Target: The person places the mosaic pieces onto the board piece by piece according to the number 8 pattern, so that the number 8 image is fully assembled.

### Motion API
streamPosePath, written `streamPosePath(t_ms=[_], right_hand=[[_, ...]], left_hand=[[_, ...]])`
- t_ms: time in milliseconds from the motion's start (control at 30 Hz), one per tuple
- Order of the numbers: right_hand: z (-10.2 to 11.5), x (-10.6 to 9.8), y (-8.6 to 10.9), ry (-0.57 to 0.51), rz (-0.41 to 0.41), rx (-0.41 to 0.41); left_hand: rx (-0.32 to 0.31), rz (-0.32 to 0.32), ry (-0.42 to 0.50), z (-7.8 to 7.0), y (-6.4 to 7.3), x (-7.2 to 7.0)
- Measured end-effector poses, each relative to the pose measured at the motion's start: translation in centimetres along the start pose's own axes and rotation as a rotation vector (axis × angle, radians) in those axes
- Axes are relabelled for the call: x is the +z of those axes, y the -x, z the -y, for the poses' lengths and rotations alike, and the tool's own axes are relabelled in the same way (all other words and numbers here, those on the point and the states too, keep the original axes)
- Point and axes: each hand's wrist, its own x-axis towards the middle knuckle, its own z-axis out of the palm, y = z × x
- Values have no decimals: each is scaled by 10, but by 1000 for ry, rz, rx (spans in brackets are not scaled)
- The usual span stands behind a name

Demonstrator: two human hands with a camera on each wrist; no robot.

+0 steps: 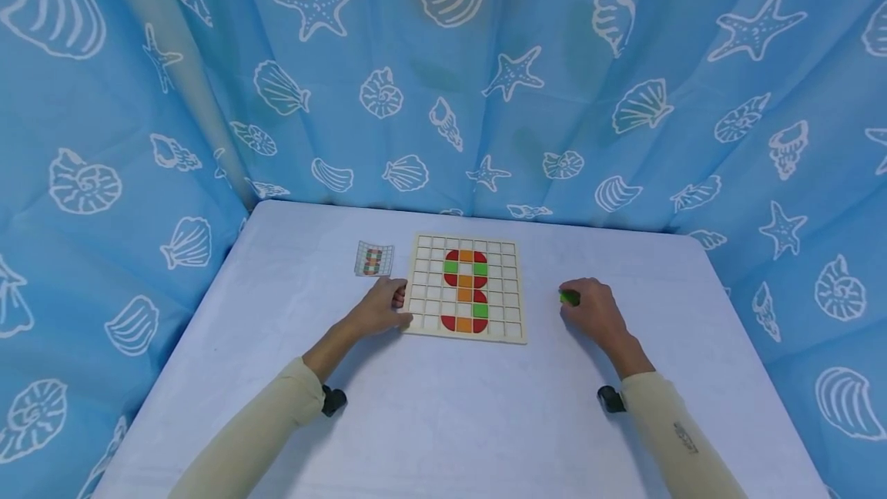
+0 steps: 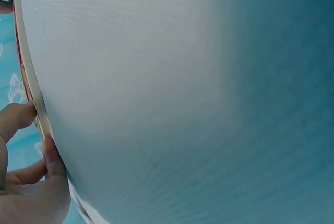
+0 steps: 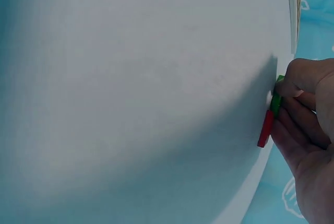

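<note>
A pale wooden grid board (image 1: 499, 329) lies flat on the table, with red rounded, orange and green tiles (image 1: 464, 291) set in its middle columns. My left hand (image 1: 377, 306) holds the board's left edge near the front corner; in the left wrist view, fingertips (image 2: 28, 113) touch its rim. To the right of the board, my right hand (image 1: 594, 313) pinches a green tile (image 1: 570, 296) close to the tabletop. A red tile (image 3: 265, 129) sits against the green one beneath the fingers in the right wrist view; whether it is gripped too, I cannot tell.
Left of the board lies a small printed card (image 1: 374, 259) showing a coloured grid pattern. A white cloth covers the table (image 1: 457, 414). Blue curtains (image 1: 443, 83) with white shells and starfish hang along the back and sides.
</note>
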Motion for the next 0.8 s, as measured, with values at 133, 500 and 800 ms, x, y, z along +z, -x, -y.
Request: streamPosePath(t_ms=[133,500,800], right_hand=[[3,1,-4,-23,-29,8],[48,6,-11,-100,-58,-76],[92,26,-12,-137,-18,-126]], left_hand=[[7,0,3,0,-1,0],[1,3,11,0,0,-1],[-3,2,1,-2,2,-1]])
